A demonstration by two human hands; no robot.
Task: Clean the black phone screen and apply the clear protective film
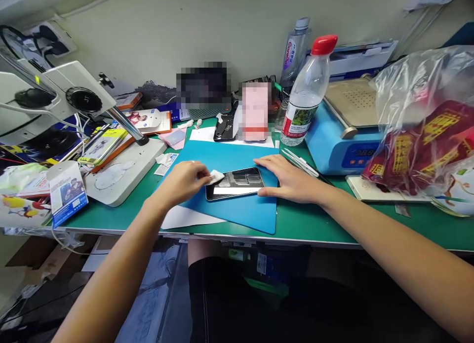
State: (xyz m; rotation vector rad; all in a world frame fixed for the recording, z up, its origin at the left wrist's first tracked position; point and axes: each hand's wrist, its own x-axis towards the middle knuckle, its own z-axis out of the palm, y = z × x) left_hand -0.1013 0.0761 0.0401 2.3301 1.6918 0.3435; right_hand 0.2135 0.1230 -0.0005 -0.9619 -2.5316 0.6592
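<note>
A smartphone (240, 190) with a dark face and bright reflections lies on a blue mat (222, 153). Pinched in the fingers of my left hand (187, 177) is a small white wipe (216, 176), at the phone's upper left corner. My right hand (287, 177) spans the phone's right end, thumb at the lower corner and fingertips at the upper edge, holding it. Just past that hand lie thin tweezer-like tools (299, 161). A white paper sheet (188, 217) shows under the mat.
A microscope-like device on a white base (122, 185) stands left, near boxes and packets. Behind the mat lie a dark phone (224, 128) and a pink-screened phone (255, 111). A red-capped bottle (305, 96), a blue heating-plate unit (333, 145) and a plastic bag (414, 86) occupy the right.
</note>
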